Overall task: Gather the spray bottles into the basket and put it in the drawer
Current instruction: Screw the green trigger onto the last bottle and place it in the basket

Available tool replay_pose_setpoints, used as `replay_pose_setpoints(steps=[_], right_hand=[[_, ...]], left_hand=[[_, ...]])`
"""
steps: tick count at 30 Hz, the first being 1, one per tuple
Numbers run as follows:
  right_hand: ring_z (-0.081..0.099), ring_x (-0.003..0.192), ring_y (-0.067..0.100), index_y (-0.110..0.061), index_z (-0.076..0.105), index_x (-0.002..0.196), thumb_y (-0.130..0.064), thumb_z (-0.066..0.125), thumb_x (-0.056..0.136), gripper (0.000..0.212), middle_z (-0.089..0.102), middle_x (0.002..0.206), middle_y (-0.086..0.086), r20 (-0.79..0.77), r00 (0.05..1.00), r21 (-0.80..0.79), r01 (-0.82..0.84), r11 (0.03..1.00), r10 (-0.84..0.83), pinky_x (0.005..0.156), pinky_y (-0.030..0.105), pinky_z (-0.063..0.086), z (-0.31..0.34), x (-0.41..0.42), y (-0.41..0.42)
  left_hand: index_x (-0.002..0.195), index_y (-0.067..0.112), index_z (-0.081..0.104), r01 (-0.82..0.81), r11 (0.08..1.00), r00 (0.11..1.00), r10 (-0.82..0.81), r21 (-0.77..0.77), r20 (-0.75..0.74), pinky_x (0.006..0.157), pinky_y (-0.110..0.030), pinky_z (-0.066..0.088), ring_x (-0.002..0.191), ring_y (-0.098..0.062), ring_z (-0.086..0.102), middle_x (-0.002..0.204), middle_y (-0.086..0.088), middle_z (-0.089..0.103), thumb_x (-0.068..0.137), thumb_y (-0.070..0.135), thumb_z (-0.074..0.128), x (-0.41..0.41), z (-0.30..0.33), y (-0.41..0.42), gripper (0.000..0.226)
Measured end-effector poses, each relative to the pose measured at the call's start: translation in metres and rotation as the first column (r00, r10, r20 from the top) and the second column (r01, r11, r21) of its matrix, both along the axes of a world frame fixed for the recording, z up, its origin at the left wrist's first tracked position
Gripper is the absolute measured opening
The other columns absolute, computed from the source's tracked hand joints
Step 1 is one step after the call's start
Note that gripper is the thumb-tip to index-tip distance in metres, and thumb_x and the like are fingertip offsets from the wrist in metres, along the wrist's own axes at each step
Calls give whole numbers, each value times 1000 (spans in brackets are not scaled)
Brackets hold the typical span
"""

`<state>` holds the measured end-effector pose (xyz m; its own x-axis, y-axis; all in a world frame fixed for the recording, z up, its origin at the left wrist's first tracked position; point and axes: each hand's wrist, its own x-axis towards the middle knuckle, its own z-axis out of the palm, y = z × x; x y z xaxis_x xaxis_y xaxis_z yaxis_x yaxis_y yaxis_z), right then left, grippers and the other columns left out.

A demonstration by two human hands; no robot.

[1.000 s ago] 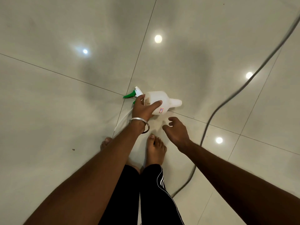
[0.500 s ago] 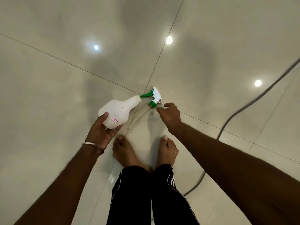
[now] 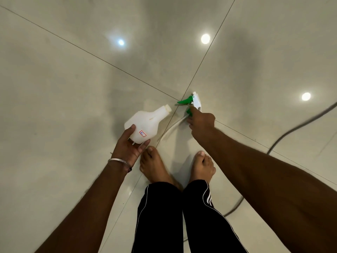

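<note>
Bottle (image 3: pixel 145 123) label (image 3: pixel 142 133): red-boxed "41", left hand (image 3: pixel 128 146).

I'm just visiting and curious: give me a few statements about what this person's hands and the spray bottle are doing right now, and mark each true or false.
1. The left hand holds the white bottle. True.
2. The spray head is screwed onto the bottle. False: it is off, and the bottle's neck is open.
3. The right hand grips the spray head. True.
4. The spray head's trigger is red. False: it is green.
5. A basket stands beside the feet. False: none is in view.
</note>
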<state>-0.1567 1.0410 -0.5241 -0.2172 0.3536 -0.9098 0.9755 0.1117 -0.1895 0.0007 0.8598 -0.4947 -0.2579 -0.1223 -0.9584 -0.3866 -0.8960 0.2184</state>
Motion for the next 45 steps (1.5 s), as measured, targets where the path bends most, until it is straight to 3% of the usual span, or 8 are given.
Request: replay_pose_setpoints(steps=[3,7,11,20,30,35,41,45], right_hand=[[74,92,28,3,62,107,-25,77,83,40,72,100,17,-108,980,6,168,986,-167,82,43,61,14,-8,1],[75,78,25,7,62,113,-16,72,89,34,73,86,17,-230,902,-86,354,931,-364,72,39,64,40,-41,16],[74,73,27,3,64,85,-12,72,88,17,70,78,18,-314,808,-164,472,866,-499,68,35,64,63,-72,32],[73,66,26,3,66,83,-12,74,85,17,71,66,14,-348,802,-171,455,874,-486,67,34,63,76,-72,33],[71,61,20,-2,66,77,-13,72,89,17,68,73,14,-409,777,-146,462,875,-479,66,33,63,75,-62,27],[72,65,22,-2,66,78,-13,73,88,16,71,85,20,-383,817,-141,408,902,-430,69,36,64,72,-49,18],[74,71,24,-4,68,82,-15,75,86,14,74,91,20,-316,859,-185,361,914,-403,71,36,63,68,-17,2],[73,78,22,-6,69,86,-17,74,87,12,74,89,14,-288,883,-261,301,917,-372,77,36,63,69,-4,-7]], left_hand=[[106,16,64,-5,1000,1000,5,-3,8,88,-43,55,104,-26,65,101,-7,71,85,25,64,1,2,2,23],[106,15,64,3,1000,1000,-3,-5,29,84,-42,55,94,-26,68,93,-7,73,85,25,64,-2,11,9,22],[104,13,63,11,1000,999,-11,3,39,82,-41,56,89,-27,70,95,-10,71,86,24,64,-11,20,14,22],[110,14,61,12,1000,999,-13,12,36,81,-41,59,103,-31,65,106,-12,66,86,25,64,-25,24,17,27],[109,15,61,32,999,999,-32,6,33,80,-40,59,103,-29,64,107,-10,65,87,26,63,-17,26,12,25],[110,14,59,22,1000,1000,-23,21,20,80,-41,59,108,-32,62,110,-12,63,88,25,61,-15,25,15,25],[112,16,60,28,998,999,-27,51,-34,77,-44,60,105,-29,65,109,-10,66,81,24,68,-26,27,29,33],[105,19,65,32,997,999,-29,65,-46,76,-43,59,92,-23,72,95,-5,76,74,27,72,-36,26,40,32]])
